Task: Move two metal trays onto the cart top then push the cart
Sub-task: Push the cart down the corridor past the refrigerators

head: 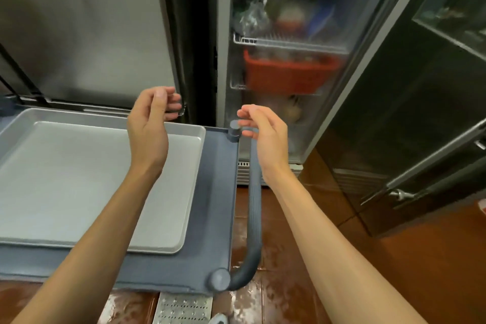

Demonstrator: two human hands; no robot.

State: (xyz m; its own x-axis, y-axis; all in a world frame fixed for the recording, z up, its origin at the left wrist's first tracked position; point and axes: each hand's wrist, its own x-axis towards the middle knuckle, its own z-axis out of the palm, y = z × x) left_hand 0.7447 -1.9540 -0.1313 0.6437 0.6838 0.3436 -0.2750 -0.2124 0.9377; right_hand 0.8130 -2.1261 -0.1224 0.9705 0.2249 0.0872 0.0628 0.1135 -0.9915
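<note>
A shallow metal tray (79, 179) lies flat on the grey-blue cart top (210, 218), filling most of its left side. I cannot tell whether a second tray is stacked under it. The cart's ribbed grey handle (253, 205) runs along the right edge. My left hand (150, 123) hovers above the tray's far right corner, fingers loosely curled and holding nothing. My right hand (263, 134) hangs above the far end of the handle, close to the corner post (234, 130), fingers apart and empty.
An open fridge (289, 60) stands right behind the cart, with wire shelves, a red basket (286, 73) and bagged food. Its glass door (420, 113) swings out on the right. A steel cabinet front (86, 29) is at the back left. The brown tiled floor (302, 258) looks wet; a metal drain grate (184, 308) lies below the cart.
</note>
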